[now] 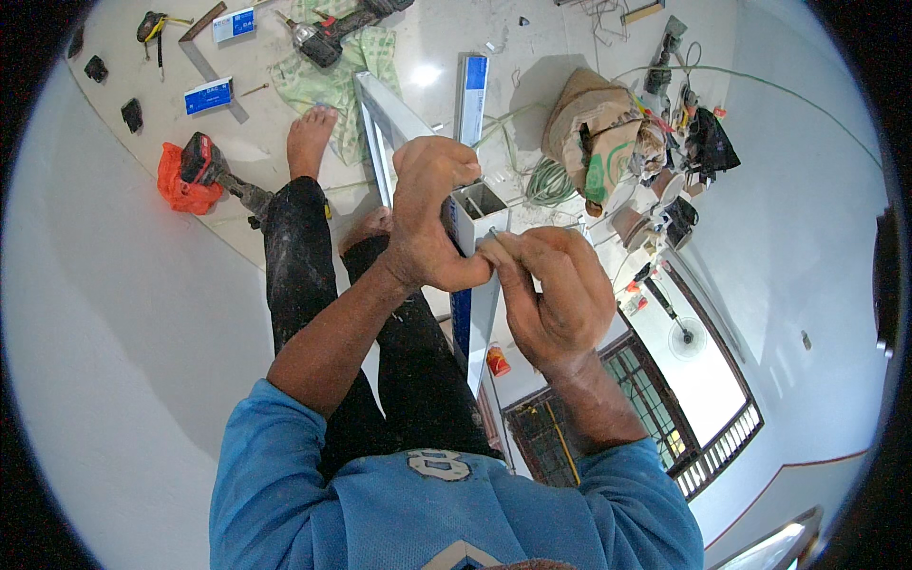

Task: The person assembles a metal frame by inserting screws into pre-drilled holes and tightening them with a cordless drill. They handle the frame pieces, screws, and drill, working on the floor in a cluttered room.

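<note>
I am looking down past my blue shirt (380, 513) and dark, dusty trousers (313, 285) to a pale tiled floor (532, 57). My left hand (427, 214) is clenched around the open top end of a white hollow metal section (478, 214), holding it upright between my legs. My right hand (556, 294) is pressed against the same end from the other side, its fingertips (503, 249) pinched together at the edge of the section, thumb to thumb with my left hand; whether something small sits between those fingertips I cannot tell. The section runs down from my hands toward the floor, with a blue strip along one face.

My bare foot (309, 141) rests on the floor just beside a white frame piece (389, 123) lying flat. To my left lies a red and black power tool (195, 171), and farther off a cordless drill (323, 40) on a green cloth (370, 57), a tape measure (150, 26), and two small blue and white boxes (209, 95). To my right a brown sack (589, 123) sits beside coiled green wire (551, 180) and a heap of tools and cables (679, 123).
</note>
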A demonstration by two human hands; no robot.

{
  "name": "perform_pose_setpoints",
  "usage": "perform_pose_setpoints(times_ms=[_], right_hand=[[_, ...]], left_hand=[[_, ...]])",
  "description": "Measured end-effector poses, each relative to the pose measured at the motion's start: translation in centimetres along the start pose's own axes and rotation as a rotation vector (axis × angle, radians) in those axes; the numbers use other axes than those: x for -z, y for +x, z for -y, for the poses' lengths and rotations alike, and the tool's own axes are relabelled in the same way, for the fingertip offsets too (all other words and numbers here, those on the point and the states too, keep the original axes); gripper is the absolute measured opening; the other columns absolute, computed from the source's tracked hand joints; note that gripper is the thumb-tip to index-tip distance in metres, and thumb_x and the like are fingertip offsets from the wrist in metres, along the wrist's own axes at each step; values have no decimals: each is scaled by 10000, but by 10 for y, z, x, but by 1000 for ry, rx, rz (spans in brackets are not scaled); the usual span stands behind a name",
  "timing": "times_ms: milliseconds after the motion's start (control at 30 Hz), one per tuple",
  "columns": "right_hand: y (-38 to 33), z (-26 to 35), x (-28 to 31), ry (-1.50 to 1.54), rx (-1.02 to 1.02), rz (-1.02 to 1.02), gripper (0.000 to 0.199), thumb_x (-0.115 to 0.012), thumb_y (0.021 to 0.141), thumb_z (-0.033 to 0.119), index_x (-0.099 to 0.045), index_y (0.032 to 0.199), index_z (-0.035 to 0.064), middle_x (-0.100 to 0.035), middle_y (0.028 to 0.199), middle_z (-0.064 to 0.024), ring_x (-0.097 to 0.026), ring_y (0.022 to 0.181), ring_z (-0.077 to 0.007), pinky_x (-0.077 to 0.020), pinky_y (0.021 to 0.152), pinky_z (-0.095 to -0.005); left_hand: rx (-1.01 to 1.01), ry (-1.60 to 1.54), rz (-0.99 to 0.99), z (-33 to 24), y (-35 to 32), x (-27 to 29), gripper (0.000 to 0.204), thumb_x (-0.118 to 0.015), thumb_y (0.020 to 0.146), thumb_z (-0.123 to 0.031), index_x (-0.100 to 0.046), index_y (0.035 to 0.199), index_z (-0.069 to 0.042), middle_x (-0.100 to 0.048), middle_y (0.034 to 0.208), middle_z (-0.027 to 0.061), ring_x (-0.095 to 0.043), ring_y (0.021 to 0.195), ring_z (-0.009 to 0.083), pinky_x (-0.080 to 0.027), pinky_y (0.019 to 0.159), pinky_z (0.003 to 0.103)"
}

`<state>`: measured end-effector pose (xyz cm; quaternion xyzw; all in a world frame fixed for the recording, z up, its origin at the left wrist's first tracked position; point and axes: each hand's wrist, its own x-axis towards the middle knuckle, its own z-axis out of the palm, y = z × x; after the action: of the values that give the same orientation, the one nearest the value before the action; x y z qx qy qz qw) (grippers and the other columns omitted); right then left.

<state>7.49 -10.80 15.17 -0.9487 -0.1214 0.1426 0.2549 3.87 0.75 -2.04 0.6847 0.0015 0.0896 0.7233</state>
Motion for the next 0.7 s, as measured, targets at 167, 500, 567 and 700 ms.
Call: perform_pose_setpoints(times_ms=[167, 500, 567, 700], right_hand=[[2, 0, -3, 9, 6, -10, 212, -891, 832, 9, -812, 1029, 15, -756, 913, -148, -747, 805, -297, -590, 674, -391], [2, -3, -3, 122, -91, 10, 230, -903, 846, 3, -802, 1053, 5, -759, 964, -147, -754, 822, -262, -600, 690, -358], [0, -3, -1, 207, -215, 47, 231, -910, 881, 3, -795, 1081, -14, -760, 1024, -152, -765, 867, -194, -615, 697, -316], [2, 0, -2, 133, -115, 7, 214, -892, 828, -24, -779, 1007, 9, -753, 963, -152, -746, 815, -292, -598, 708, -379]], left_hand=[[4, 15, -2, 0, -2, -1, 706, -768, 575, -247, -628, 1237, -46, -662, 1154, 208, -646, 1103, 388, -457, 1026, 508], [2, 13, 9, 0, -1, 1, 727, -808, 588, -275, -622, 1254, -48, -666, 1165, 205, -649, 1102, 388, -457, 1027, 503], [-1, 15, 12, 0, -1, 1, 732, -824, 592, -284, -623, 1255, -48, -669, 1168, 201, -650, 1102, 388, -457, 1026, 503], [-8, 7, 10, 1, -1, 2, 715, -828, 608, -273, -620, 1253, -43, -674, 1172, 198, -650, 1104, 387, -458, 1023, 503]])
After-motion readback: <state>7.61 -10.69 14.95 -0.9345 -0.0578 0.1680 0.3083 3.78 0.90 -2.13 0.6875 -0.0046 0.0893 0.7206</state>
